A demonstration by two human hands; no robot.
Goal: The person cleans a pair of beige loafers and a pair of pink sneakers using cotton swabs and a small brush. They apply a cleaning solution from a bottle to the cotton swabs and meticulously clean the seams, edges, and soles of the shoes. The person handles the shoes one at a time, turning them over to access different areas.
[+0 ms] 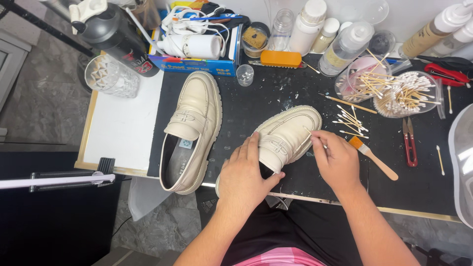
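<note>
- Left hand (245,173) lies flat over the rear half of the cream loafer (287,135), palm down, fingers spread and pressing rather than wrapped round it; its grip is apart, so it pins the shoe and does not clasp it.
- Right hand (336,158) has its grip clamped on a cotton swab (314,137), pinched between thumb and forefinger. The swab tip touches the upper of the shoe near the toe stitching.
- The shoe lies on the black mat (256,98) at the near edge of the counter (123,128), toe pointing away and to the right. The second loafer (192,130) lies apart to the left, opening up.
- Judgement: keep the palm pressure steady so the shoe does not rock under the swab strokes.
- Judgement: short, light strokes along the seam suit best; the thin stick looks likely to bend or snap under a hard push.
- Judgement: holding the swab close to its tip gives finer control in the stitch groove.
- Loose swabs (351,119) and a small brush (373,157) lie just right of the working hand; a tub of swabs (406,93) stands beyond, near enough for a fresh one without lifting the left hand.
- Bottles (345,47) at the back stand well clear of the elbows.
</note>
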